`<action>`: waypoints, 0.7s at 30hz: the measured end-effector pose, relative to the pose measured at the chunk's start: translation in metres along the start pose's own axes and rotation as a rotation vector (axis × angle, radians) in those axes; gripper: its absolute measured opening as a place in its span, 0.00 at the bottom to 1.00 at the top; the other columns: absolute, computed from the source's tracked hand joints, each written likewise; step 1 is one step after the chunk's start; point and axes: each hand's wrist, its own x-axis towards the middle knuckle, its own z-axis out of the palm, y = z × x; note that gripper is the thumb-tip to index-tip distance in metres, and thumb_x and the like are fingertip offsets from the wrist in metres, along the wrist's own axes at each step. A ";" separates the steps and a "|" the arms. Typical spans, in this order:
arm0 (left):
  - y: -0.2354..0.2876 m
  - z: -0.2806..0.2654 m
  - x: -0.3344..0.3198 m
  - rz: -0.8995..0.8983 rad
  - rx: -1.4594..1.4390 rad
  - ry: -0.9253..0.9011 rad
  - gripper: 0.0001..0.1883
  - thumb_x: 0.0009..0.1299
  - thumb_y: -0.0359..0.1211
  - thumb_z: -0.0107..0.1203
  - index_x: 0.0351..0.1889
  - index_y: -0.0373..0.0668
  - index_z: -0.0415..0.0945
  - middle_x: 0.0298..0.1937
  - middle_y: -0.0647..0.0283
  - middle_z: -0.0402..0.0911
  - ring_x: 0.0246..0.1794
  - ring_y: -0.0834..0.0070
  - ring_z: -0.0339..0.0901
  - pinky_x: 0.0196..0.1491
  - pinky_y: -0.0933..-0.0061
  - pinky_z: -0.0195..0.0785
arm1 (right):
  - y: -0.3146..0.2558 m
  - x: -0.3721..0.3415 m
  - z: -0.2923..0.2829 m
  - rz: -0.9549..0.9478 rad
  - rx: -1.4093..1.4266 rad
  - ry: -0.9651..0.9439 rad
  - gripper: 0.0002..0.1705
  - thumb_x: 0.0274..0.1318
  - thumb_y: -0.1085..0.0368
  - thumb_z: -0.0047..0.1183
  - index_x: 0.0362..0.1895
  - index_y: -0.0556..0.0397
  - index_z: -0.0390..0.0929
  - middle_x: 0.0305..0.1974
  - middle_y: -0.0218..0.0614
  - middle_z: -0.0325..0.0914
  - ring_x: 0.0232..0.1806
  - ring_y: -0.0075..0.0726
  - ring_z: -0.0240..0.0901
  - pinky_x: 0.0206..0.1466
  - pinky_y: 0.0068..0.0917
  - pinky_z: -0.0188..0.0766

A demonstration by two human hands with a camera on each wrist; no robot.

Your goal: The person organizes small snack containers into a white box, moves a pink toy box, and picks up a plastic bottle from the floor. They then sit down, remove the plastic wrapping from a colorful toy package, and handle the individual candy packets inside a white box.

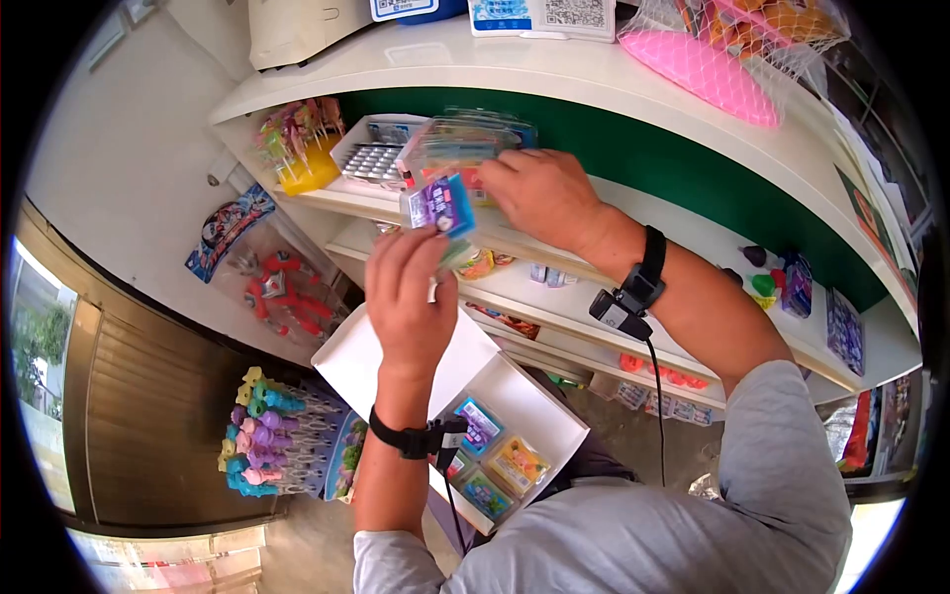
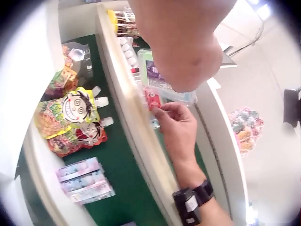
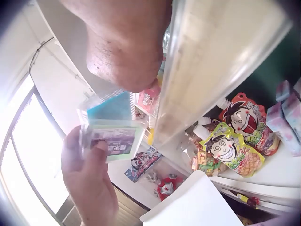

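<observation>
Pinching a flat, clear-cased purple pack in the left hand, head view's upper centre, above an open white box. Left wrist view: pinching a glossy red packet in the right hand mid-frame, beside a clear plastic tub. Right wrist view: gripping the purple pack at left, near shiny pouches at right.

You wear a light grey shirt with short sleeves, the left sleeve and the right sleeve both plain and softly creased, and there is dark cloth below its hem. Your left hand and right hand are bare, but each wrist carries a black band: the left band bears a small, boxy black camera with a pale label and a thin black cable. Your right band matches, with its own black box, whitish label and slim dark lead.
</observation>
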 end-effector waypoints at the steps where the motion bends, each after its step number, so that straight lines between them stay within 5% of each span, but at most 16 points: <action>1: -0.001 0.007 -0.005 0.004 0.024 -0.017 0.24 0.58 0.18 0.65 0.54 0.43 0.83 0.58 0.57 0.85 0.60 0.52 0.80 0.66 0.53 0.73 | 0.000 -0.001 0.002 0.025 0.040 -0.025 0.13 0.63 0.57 0.59 0.50 0.42 0.83 0.38 0.39 0.87 0.42 0.49 0.86 0.45 0.44 0.80; 5: -0.002 0.020 -0.012 0.029 0.040 -0.041 0.24 0.57 0.19 0.65 0.54 0.44 0.84 0.59 0.59 0.85 0.60 0.53 0.80 0.67 0.53 0.72 | -0.005 -0.001 0.002 0.164 0.316 0.084 0.09 0.68 0.60 0.59 0.43 0.50 0.86 0.29 0.43 0.85 0.31 0.56 0.83 0.37 0.43 0.79; 10: -0.006 0.021 -0.011 0.018 0.007 -0.068 0.24 0.58 0.18 0.63 0.54 0.43 0.85 0.60 0.59 0.85 0.62 0.53 0.79 0.67 0.52 0.72 | 0.001 0.000 0.007 0.328 0.655 -0.032 0.25 0.76 0.52 0.46 0.33 0.53 0.89 0.26 0.49 0.85 0.33 0.57 0.85 0.39 0.46 0.78; 13: -0.011 0.024 -0.010 -0.001 -0.007 -0.103 0.22 0.59 0.18 0.63 0.53 0.43 0.85 0.61 0.58 0.84 0.62 0.52 0.79 0.67 0.52 0.72 | -0.004 0.005 -0.004 0.575 0.922 -0.144 0.33 0.79 0.43 0.44 0.37 0.56 0.90 0.25 0.47 0.86 0.31 0.48 0.85 0.41 0.43 0.77; 21: -0.005 0.022 0.009 -0.123 -0.069 -0.122 0.19 0.59 0.20 0.64 0.48 0.43 0.86 0.68 0.53 0.80 0.63 0.53 0.80 0.61 0.57 0.77 | -0.005 0.006 -0.007 0.626 0.900 -0.188 0.42 0.76 0.30 0.46 0.39 0.58 0.90 0.23 0.39 0.82 0.30 0.37 0.80 0.39 0.36 0.75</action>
